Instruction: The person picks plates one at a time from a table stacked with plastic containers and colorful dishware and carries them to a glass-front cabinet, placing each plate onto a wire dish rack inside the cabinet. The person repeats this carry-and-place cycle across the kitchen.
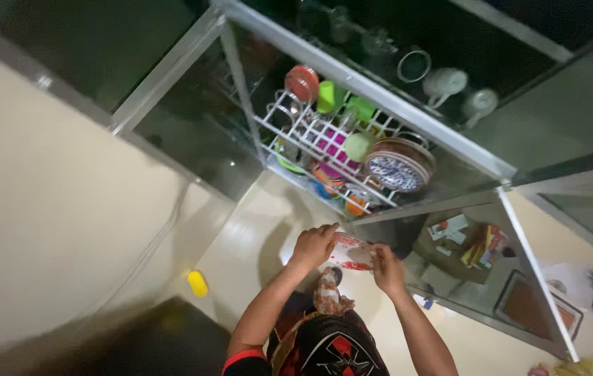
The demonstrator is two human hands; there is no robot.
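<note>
My left hand [312,245] and my right hand [387,268] grip the two ends of a flat white dish with a red pattern [352,252], held out in front of me at chest height. Just above it is an open glass-fronted cabinet with a white wire dish rack [296,129]. The rack holds a blue-patterned plate [395,171], green cups [344,104], pink and orange plastic ware and a red lid [302,82]. The dish is below the rack and does not touch it.
A glass cabinet door [481,268] stands open at the right, beside my right hand. White mugs [460,94] and glasses sit on the shelf above the rack. A yellow object [197,283] lies on the pale floor at lower left. A cream wall fills the left.
</note>
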